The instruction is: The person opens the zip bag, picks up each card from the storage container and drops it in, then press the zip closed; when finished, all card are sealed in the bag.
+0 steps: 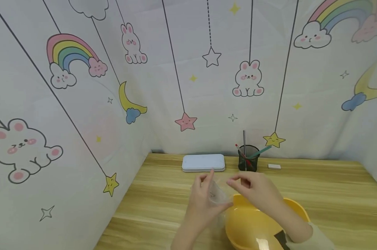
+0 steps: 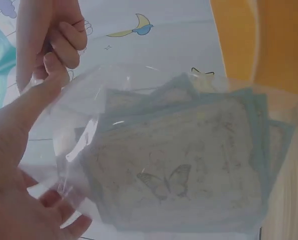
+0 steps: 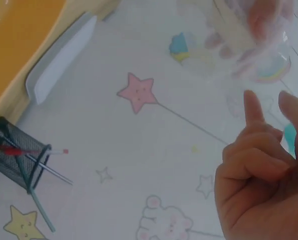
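Observation:
My left hand [image 1: 201,201] holds a clear plastic bag [image 1: 218,194] upright over the table, left of the yellow basin. Inside the bag, the left wrist view shows several pale cards [image 2: 179,160] with blue-green borders, the front one printed with a butterfly. The left thumb and fingers [image 2: 78,227] lie on either side of the bag's mouth. My right hand [image 1: 260,189] is raised beside the bag, over the basin. Its index finger and thumb stand apart with nothing seen between them in the right wrist view, just below the bag; the other fingers are bent.
The yellow basin [image 1: 296,205] stands at the front right of the wooden table [image 1: 141,198]. At the back are a pale flat case [image 1: 203,162], a black mesh pen cup [image 1: 248,163] with pens, and a white eraser [image 1: 274,166]. A cartoon-printed curtain [image 1: 207,90] encloses the table.

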`<state>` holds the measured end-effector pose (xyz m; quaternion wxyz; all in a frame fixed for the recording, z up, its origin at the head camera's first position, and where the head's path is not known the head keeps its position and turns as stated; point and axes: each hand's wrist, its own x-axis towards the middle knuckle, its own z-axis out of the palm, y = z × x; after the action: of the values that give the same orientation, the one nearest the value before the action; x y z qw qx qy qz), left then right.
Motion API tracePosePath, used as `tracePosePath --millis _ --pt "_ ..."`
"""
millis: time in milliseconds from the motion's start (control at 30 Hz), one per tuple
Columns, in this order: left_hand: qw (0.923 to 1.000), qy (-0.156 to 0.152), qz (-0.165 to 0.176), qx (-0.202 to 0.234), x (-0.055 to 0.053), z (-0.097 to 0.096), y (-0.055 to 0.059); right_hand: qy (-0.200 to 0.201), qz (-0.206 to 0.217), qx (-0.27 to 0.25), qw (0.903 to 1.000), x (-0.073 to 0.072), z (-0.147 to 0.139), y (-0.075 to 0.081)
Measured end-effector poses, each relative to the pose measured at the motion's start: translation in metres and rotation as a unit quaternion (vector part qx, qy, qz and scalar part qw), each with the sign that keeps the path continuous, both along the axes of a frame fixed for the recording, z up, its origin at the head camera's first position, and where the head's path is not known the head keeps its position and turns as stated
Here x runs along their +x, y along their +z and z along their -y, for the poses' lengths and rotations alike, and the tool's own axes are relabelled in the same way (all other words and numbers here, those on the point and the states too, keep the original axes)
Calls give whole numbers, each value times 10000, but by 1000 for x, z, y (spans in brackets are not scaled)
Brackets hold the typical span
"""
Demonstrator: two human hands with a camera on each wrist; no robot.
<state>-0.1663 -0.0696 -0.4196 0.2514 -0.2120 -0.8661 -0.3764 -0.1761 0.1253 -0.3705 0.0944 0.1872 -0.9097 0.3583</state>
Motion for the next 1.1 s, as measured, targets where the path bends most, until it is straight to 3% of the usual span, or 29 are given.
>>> tracePosePath --millis 100,267,467,633,767,867,967,1100 --pt "9974 352 32 632 -3 5 6 23 52 -454 9990 2 -10 5" --pt "9902 750 -138 1174 -7 3 13 742 309 -487 9956 4 -14 -6" --pt "9897 888 -64 1124 -4 -13 16 1361 -99 -826 9872 7 1 -25" --pt "9883 1080 200 1061 0 -26 18 1337 -442 -1296 9815 7 8 -31" --pt "9877 1225 636 737 2 -30 22 1205 -174 -1743 9771 7 7 -32" --pt "9905 965 616 761 3 -30 24 1162 78 -2097 9708 8 4 -32" --pt "9898 418 551 1246 3 -28 25 1224 314 -2490 9602 9 -2 -30" --pt "9727 -260 933 2108 0 -25 27 1292 586 -2837 9484 11 -12 -27"
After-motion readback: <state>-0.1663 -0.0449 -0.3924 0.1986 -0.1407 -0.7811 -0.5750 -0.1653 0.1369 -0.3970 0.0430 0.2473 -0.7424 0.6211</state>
